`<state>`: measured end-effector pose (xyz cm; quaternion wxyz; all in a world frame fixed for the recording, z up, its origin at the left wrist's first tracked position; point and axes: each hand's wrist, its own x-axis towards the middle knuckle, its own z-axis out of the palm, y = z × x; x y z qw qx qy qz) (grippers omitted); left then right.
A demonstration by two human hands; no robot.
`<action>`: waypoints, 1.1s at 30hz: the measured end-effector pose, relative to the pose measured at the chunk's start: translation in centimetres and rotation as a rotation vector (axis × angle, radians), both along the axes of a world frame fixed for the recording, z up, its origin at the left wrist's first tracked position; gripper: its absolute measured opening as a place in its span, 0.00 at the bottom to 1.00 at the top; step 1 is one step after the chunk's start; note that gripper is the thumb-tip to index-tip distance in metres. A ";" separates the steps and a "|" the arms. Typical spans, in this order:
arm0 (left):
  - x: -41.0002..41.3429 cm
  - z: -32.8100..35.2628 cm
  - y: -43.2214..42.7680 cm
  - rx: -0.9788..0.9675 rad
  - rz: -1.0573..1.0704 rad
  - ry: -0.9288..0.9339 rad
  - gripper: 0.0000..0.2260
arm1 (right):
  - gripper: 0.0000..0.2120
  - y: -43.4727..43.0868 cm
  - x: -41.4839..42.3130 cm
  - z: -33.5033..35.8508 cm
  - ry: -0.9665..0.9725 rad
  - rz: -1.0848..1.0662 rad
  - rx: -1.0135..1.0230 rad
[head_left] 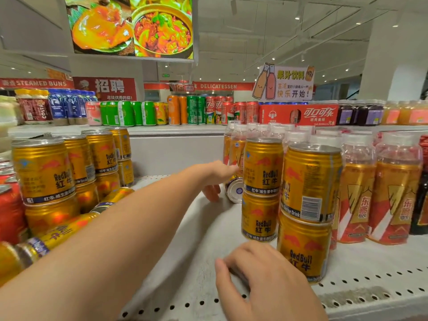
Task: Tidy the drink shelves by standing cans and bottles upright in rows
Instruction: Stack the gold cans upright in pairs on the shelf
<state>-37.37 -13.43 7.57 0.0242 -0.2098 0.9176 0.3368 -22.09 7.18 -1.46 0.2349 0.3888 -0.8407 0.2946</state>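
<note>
Head view: a front stack (309,205) of two gold Red Bull cans stands upright on the perforated shelf (185,239). Just behind it and to its left stands a second stack (261,188). Beyond that a tipped can (234,189) lies on its side, base toward the camera. The left hand (217,176) reaches over this can, fingers above it and thumb down beside it; I cannot tell whether it grips. The right hand (261,276) rests on the shelf just left of the front stack, fingers loosely bent, holding nothing. Right of the front stack stand orange bottles (356,195). Well to its left, toppled cans (69,230) lie before upright ones.
</note>
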 end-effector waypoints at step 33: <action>24.0 -6.1 7.6 -0.153 0.193 0.757 0.37 | 0.24 1.9 0.8 -1.0 0.008 0.015 0.098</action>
